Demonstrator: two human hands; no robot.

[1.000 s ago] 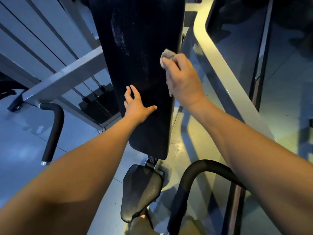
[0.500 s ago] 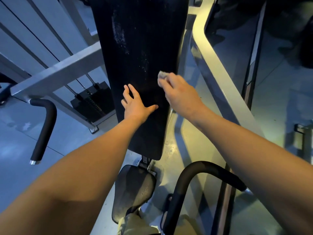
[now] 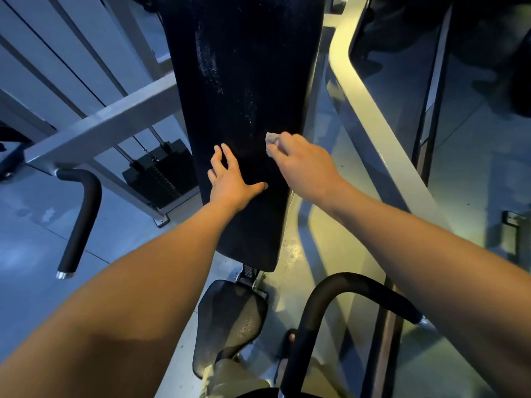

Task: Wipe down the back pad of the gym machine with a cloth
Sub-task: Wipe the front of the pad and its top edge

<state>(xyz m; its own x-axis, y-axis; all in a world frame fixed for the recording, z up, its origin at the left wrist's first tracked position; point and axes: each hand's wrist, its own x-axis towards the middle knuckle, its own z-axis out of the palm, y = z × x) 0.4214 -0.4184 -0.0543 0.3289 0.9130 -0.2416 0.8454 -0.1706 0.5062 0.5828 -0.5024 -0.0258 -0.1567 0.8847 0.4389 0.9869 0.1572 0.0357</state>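
Black back pad (image 3: 244, 67) shows pale smears above grey floor (image 3: 28, 239).

Back pad (image 3: 244, 81): long, black, upholstered panel, standing steeply and narrowing slightly toward its rounded lower end, which sits just above the seat. Whitish streaks and specks mark its upper middle area, running down toward the centre. The lower half appears uniformly dark. Cloth (image 3: 270, 140): small, pale grey, bunched, pressed against the pad near the pad's right edge, roughly at mid-height, below the streaked area. Most of it is hidden; only a crumpled corner shows.
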